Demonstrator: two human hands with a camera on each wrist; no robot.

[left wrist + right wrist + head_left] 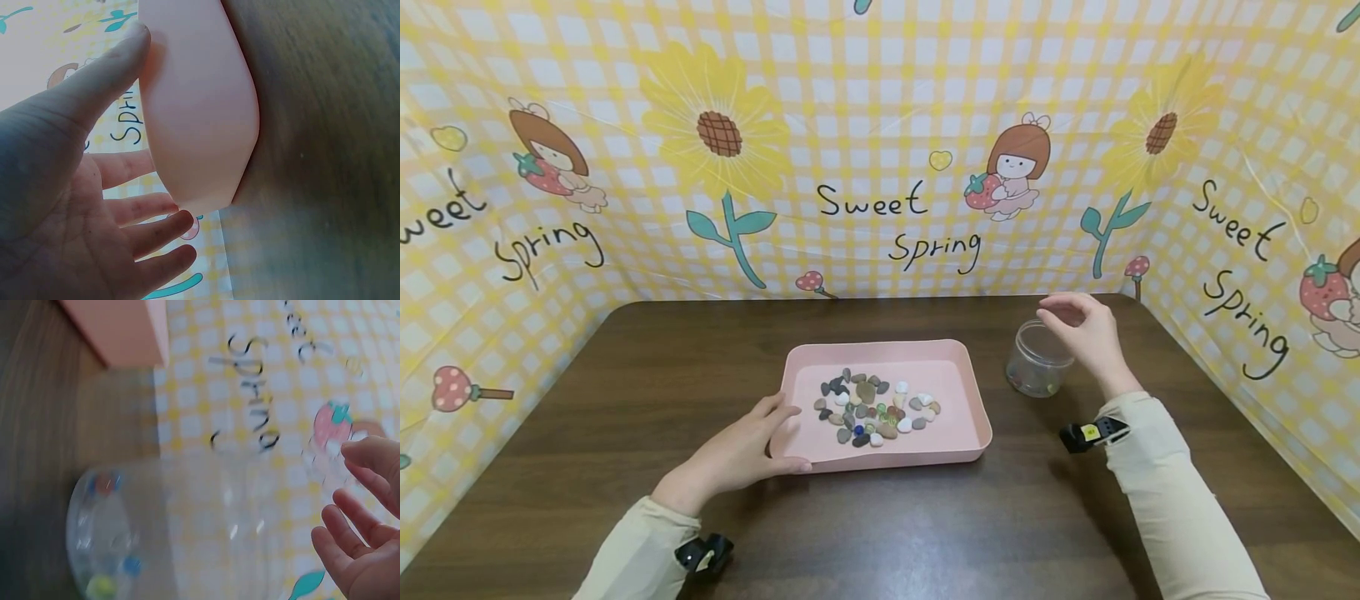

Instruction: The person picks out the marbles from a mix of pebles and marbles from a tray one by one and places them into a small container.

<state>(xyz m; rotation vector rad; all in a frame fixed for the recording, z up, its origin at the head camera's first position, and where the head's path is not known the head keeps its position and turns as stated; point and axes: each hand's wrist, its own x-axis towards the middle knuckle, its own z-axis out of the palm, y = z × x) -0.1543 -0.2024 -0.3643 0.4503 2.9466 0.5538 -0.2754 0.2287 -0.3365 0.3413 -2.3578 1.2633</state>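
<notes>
A shallow pink tray [955,392] holds several small stones [865,392] in grey, white and brown, along with a few green and blue glass pieces. At its near left corner my left hand [737,446] rests on the rim, with thumb and fingers spread; in the left wrist view the thumb [119,65] touches the top edge. My right hand [1090,337] hovers over the mouth of a clear round jar [1037,367], with loosely bent fingers and nothing visible between them. Coloured marbles [103,586] lie at the bottom of the jar.
Both tray and jar stand on a dark brown wooden table [887,525]. A yellow checked cloth [865,108] with printed flowers and figures rises behind the table and along both sides. A black strap device [1093,433] sits on each wrist.
</notes>
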